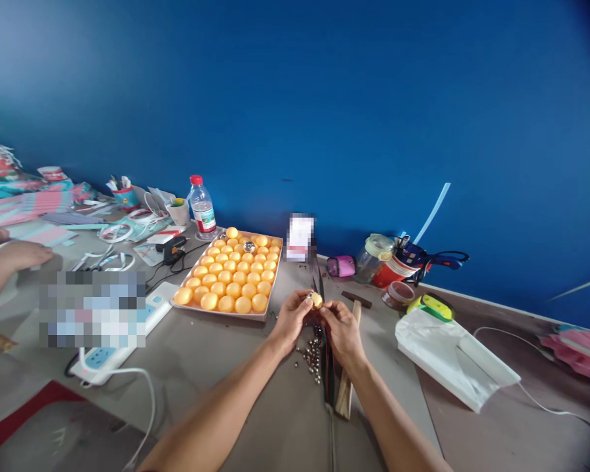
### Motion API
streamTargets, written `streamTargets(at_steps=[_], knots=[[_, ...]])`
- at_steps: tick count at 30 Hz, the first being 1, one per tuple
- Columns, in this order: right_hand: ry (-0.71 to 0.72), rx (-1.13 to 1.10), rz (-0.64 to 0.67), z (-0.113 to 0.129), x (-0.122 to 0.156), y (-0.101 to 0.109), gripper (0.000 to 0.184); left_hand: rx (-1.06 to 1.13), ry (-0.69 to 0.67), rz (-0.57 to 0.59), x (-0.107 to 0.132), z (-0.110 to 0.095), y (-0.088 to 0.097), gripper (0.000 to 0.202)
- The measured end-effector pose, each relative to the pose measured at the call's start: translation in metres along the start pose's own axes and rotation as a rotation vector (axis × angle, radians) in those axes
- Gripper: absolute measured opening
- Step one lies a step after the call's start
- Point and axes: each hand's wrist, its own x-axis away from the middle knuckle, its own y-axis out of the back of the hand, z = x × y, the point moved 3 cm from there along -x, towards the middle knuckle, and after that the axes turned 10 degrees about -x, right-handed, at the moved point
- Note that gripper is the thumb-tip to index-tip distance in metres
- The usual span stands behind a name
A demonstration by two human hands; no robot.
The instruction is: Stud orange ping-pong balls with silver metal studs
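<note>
Near the middle of the table, my left hand is closed on a small pale-yellow object with a shiny bit at its left side; its exact kind is too small to tell. My right hand meets it from the other side, thumb and finger pinched at its lower right edge. What that pinch holds is hidden. Below the hands lies a scatter of small shiny metal beads. A dark strap and a wooden stick run beside the beads, partly under my right hand.
A shallow box of orange balls stands left of my hands, one silvery ball among them. Behind it is a water bottle. A power strip lies left, a white tray right. Another person's hand rests far left.
</note>
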Motion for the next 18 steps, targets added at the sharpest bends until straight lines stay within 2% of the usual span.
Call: streamTargets(at_steps=[10, 15, 18], knots=[[-0.053, -0.080, -0.030, -0.0054, 0.0003, 0.0000, 0.020, -0.238, -0.075, -0.005, 0.0044, -0.0091, 0.0009, 0.031], [-0.048, -0.106, -0.024, -0.0022, 0.0002, -0.0020, 0.023, -0.102, -0.038, 0.006, 0.0043, -0.0056, -0.0023, 0.032], [0.010, 0.050, -0.023, 0.0033, -0.0001, -0.0009, 0.019, 0.041, -0.006, -0.019, 0.0009, -0.0055, -0.0021, 0.033]])
